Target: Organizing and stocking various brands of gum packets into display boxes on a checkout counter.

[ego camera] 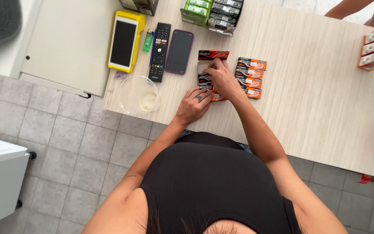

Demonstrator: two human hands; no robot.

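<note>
L hand (194,104) flat, fingers spread on packs (206,81) | R hand (222,78) pinching display box (212,58) | both arms extended

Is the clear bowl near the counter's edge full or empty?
Nearly empty: the clear bowl shows the wooden counter through most of it, with only a small pale residue on its right side.
</note>
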